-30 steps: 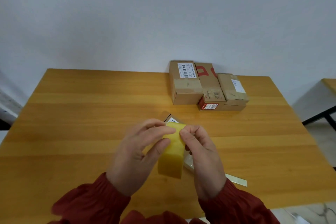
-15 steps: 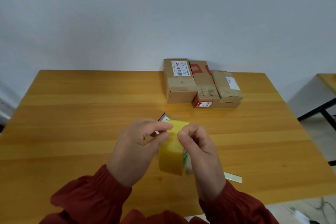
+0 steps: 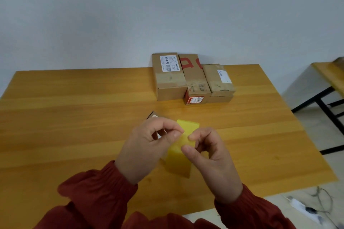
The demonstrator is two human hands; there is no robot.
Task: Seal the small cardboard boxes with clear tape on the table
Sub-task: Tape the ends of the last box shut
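Cardboard boxes (image 3: 168, 78) stand closed; left hand (image 3: 147, 147) pinches yellow tape (image 3: 178, 161).

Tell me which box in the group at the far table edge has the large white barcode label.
The leftmost box. The middle box shows red print on top, and the rightmost box has only a small white label.

Labels on the far boxes
Left box (image 3: 168, 80): white label (image 3: 169, 63) reads "12V4A 5525"; the rest is too small to read.
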